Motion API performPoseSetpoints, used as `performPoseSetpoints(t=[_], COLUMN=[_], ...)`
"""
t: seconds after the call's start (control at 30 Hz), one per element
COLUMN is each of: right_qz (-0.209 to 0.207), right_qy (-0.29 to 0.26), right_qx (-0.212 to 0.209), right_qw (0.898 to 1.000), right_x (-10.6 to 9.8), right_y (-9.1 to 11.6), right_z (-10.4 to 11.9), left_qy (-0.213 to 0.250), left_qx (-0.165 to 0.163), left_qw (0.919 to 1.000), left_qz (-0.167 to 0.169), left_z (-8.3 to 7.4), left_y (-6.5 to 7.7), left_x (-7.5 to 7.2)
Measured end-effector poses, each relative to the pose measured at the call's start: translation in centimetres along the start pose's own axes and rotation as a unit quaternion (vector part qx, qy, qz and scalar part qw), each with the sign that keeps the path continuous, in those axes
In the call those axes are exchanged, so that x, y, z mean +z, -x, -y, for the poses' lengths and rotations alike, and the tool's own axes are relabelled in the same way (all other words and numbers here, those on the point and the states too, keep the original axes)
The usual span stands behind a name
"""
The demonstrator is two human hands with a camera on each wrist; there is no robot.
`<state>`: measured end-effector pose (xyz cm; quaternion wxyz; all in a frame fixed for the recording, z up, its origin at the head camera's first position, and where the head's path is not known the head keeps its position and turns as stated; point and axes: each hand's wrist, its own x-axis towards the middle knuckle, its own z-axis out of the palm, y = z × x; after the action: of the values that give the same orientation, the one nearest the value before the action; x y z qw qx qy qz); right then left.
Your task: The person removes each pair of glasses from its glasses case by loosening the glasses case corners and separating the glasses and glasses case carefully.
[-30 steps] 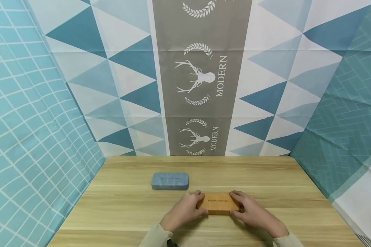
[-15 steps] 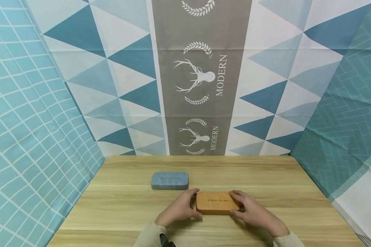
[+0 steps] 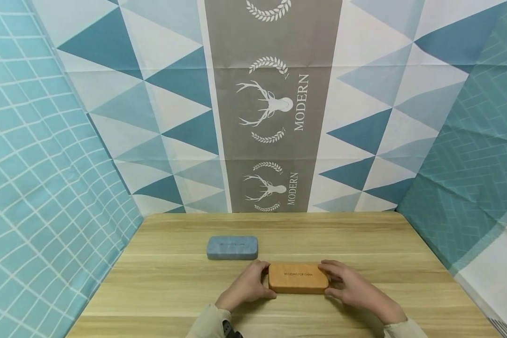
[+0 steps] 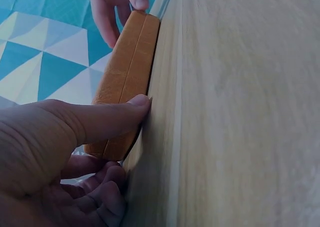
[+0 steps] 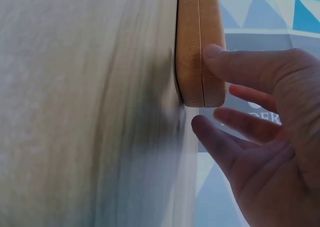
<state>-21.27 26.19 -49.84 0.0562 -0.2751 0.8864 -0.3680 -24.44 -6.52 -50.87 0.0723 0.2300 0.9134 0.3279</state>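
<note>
An orange-brown glasses case [image 3: 298,278] with small lettering on its lid lies flat on the wooden table [image 3: 160,291], its long side facing me. My left hand [image 3: 246,284] flanks its left end, thumb at the front edge and index finger at the back corner. In the left wrist view that thumb [image 4: 120,118] lies over the front face while the other fingers curl below the end. My right hand [image 3: 355,287] stands loosely around the right end. In the right wrist view its thumb tip touches the case and the other fingers are spread.
A blue-grey case [image 3: 232,248] of similar shape lies farther back and left on the table. A patterned cloth [image 3: 270,141] hangs behind the far edge. Tiled-pattern sheets line the left [image 3: 46,188] and right [image 3: 469,155] sides.
My left hand has slid left off the top of the orange case, baring its left end. My right hand has drawn slightly right. The case stays in place.
</note>
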Motion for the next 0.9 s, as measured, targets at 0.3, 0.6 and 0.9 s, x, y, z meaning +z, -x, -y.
performPoseSetpoints(t=[0.3, 0.6, 0.9], right_qz=[-0.037, -0.031, -0.026], right_qy=[0.055, 0.041, 0.090], right_qx=[-0.009, -0.040, -0.037], right_qw=[0.998, 0.998, 0.995], right_x=[-0.18, -0.27, -0.06], right_y=[-0.04, -0.29, -0.42], right_z=[0.33, 0.44, 0.40], left_qy=[-0.005, -0.001, -0.002], left_qx=[0.007, 0.001, 0.009], left_qw=[1.0000, 1.0000, 0.9999], left_qz=[0.000, -0.004, -0.007], left_z=[0.04, 0.03, -0.33], left_y=[-0.04, 0.18, 0.37], left_x=[-0.05, 0.04, -0.09])
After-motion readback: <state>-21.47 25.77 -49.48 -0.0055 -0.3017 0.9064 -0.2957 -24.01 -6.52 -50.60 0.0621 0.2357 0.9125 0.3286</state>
